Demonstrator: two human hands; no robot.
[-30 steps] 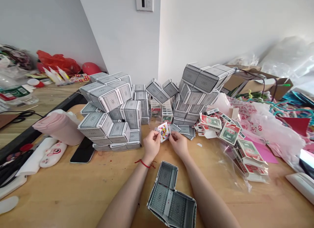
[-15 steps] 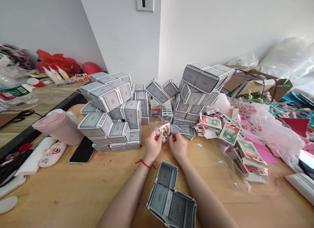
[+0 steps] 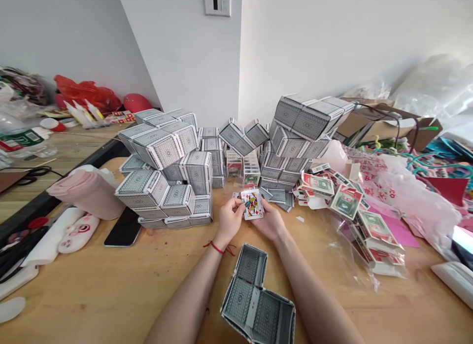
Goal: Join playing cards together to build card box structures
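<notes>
Between my hands is a playing card [image 3: 253, 205], a face card in red, yellow and black, turned face up. My left hand [image 3: 229, 220] pinches its left edge with thumb and fingertips. Cupped under its right side, my right hand [image 3: 271, 220] also grips the card; whether more cards lie beneath it I cannot tell. An L-shaped open form made of grey-backed cards [image 3: 254, 299] lies between my forearms. Beyond my hands, loose cards [image 3: 279, 197] rest face down on the table.
Stacked blocks of folded cards [image 3: 162, 186] stand at left, with another card-block stack [image 3: 295, 137] at right. Card boxes [image 3: 345, 201] and a plastic bag [image 3: 402, 191] clutter the right side. A phone [image 3: 123, 228] and a pink roll [image 3: 88, 191] lie at left.
The card has turned to show more of its face. My right hand has rolled from pinching its edge to supporting it from below; my left hand keeps its pinch.
</notes>
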